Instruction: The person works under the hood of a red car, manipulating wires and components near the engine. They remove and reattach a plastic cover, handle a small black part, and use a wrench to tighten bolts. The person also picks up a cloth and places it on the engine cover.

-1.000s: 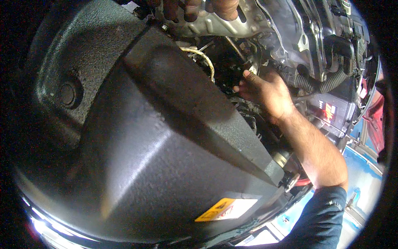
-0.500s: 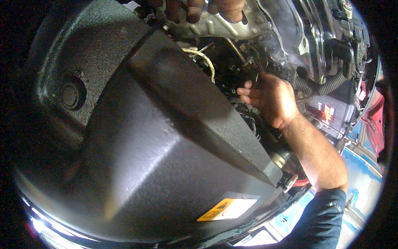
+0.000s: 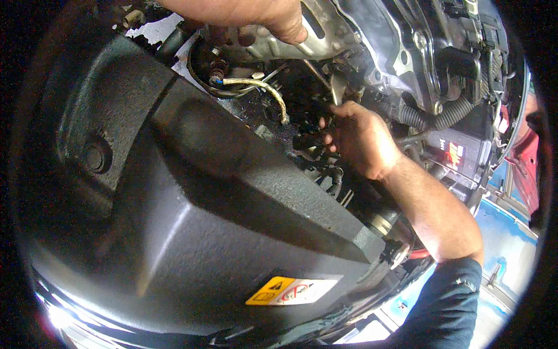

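My right hand reaches from the lower right into the dark gap of an engine bay. Its fingers are curled in and partly hidden; what they hold, if anything, cannot be made out. A pale, thin metal piece shows just above the thumb. At the top edge, my left hand lies over a silvery metal heat shield, fingers stretched and partly cut off by the frame. Left of my right hand, a yellowish sleeved cable curves down from a connector into the gap.
A large black plastic cover with a warning label fills the left and lower view. Ribbed hoses and a battery sit right of my hand. A metal hose clamp lies below my right wrist.
The view has shifted, showing more of the cable and its connector. My left hand has come further into view, angled across the shield. My right hand's fingers have curled in deeper.
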Motion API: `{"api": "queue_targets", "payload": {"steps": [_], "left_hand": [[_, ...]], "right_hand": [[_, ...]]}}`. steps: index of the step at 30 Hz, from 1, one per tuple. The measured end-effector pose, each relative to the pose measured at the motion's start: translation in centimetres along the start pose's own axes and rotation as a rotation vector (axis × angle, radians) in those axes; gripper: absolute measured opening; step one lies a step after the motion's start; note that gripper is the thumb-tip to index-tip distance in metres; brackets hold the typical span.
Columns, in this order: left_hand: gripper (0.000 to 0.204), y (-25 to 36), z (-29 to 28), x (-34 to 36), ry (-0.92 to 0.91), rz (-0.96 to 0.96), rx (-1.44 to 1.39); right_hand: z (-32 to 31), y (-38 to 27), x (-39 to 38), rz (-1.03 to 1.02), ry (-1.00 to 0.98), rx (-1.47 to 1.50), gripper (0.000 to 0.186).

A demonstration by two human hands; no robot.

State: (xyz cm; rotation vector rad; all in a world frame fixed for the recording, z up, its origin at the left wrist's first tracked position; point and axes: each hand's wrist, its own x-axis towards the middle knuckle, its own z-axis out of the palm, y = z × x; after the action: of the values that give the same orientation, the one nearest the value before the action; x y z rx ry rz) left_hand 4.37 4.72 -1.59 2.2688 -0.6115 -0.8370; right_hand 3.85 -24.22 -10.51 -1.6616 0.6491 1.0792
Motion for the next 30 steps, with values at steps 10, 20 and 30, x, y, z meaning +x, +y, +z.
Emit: {"api": "queue_targets", "payload": {"steps": [10, 20, 30], "left_hand": [[0.038, -0.1, 0.4, -0.6, 0.001, -0.029, 0.004], [0.038, 0.3, 0.5, 0.0, 0.002, -0.03, 0.013], [0.039, 0.3, 0.6, 0.0, 0.005, -0.034, 0.009]], "right_hand": [[1.0, -0.1, -0.9, -0.205, 0.208, -0.632, 0.038], [0.5, -0.2, -0.7, -0.049, 0.254, -0.558, 0.037], [-0.9, 0.2, 1.7, -0.09, 0.138, -0.36, 0.032]]}}
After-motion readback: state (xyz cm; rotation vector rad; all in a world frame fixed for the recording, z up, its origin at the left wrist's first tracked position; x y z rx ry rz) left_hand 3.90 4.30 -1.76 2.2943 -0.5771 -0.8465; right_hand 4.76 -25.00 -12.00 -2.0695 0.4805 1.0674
